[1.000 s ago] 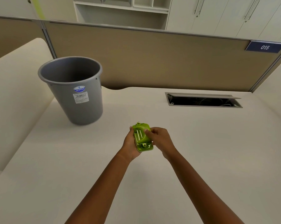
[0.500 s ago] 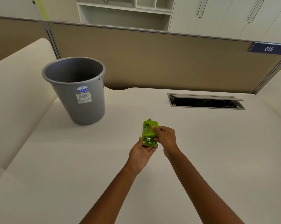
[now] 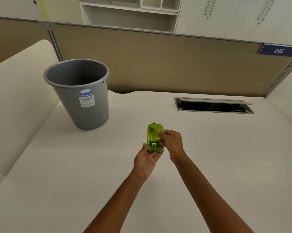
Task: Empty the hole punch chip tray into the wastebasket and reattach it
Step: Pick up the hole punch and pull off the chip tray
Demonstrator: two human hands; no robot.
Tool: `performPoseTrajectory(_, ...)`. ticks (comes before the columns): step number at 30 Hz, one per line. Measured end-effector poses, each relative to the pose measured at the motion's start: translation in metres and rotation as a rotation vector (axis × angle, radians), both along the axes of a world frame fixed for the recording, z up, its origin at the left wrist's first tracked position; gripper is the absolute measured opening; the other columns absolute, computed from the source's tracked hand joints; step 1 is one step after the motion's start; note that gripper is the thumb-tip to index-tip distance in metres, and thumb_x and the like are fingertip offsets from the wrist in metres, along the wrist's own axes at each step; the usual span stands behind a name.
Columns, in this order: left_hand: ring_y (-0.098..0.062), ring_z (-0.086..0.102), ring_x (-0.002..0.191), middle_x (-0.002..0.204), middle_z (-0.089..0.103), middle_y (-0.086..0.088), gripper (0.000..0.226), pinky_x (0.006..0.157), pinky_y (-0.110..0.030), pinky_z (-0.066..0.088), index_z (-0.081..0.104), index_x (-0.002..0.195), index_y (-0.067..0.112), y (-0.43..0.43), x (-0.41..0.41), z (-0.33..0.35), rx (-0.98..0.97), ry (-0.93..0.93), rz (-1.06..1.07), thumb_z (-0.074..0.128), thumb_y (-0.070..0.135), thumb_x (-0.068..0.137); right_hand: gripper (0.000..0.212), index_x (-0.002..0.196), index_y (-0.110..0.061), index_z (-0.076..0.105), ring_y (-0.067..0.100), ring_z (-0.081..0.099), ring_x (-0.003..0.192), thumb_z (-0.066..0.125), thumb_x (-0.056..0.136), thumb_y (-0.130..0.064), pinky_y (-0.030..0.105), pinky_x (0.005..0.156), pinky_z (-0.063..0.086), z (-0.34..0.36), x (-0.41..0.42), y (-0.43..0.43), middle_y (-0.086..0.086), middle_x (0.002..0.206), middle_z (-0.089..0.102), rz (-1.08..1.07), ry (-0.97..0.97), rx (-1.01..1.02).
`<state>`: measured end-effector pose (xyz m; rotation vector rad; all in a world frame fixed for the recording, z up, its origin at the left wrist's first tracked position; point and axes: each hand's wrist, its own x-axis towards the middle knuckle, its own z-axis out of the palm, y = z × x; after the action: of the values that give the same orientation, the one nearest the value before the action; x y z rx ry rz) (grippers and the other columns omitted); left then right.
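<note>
While the right hand [image 3: 172, 142] covers it, hole punch [image 3: 154, 137] side unseen.

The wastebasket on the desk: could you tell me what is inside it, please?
Inside the grey wastebasket only bare grey inner wall shows below the rim. Its bottom is hidden by the near wall, so any contents there cannot be seen.

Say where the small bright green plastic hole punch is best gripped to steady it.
Across the long sides of the small bright green plastic hole punch, from the right, as the right hand does now; its near end rests on the left hand's open fingers.
</note>
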<state>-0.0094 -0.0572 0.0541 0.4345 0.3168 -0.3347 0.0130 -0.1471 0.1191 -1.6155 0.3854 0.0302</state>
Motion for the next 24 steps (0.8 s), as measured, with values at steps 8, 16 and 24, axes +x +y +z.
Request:
performPoseTrajectory(8, -0.024, 0.074, 0.072, 0.104, 0.06, -0.02, 0.034, 0.081, -0.038, 0.056, 0.054, 0.104, 0.002, 0.0012, -0.0041, 0.0038, 0.025, 0.028, 0.014, 0.027, 0.023, 0.1, 0.029, 0.097, 0.015, 0.063, 0.028, 0.055, 0.077, 0.059, 0.087, -0.012, 0.024, 0.062, 0.045, 0.0018, -0.0017, -0.0013, 0.019, 0.083, 0.059, 0.005, 0.011, 0.011)
performPoseTrajectory(16, -0.023, 0.074, 0.072, 0.098, 0.065, -0.019, 0.032, 0.067, -0.03, 0.059, 0.055, 0.102, 0.002, 0.0034, -0.0067, 0.007, 0.058, -0.013, 0.021, 0.028, 0.019, 0.1, 0.029, 0.098, 0.015, 0.063, 0.028, 0.055, 0.079, 0.059, 0.087, -0.011, 0.024, 0.061, 0.045, 0.005, -0.0031, -0.0018, 0.019, 0.084, 0.059, 0.021, 0.006, 0.015)
performPoseTrajectory(24, -0.021, 0.074, 0.071, 0.076, 0.077, -0.013, 0.034, 0.064, -0.028, 0.061, 0.057, 0.097, 0.001, 0.0069, -0.0087, 0.0027, 0.083, -0.05, 0.008, 0.026, 0.017, 0.101, 0.026, 0.099, 0.014, 0.063, 0.024, 0.056, 0.069, 0.059, 0.087, -0.009, 0.022, 0.059, 0.045, 0.0069, -0.0062, -0.0041, 0.02, 0.087, 0.06, 0.027, 0.024, 0.074)
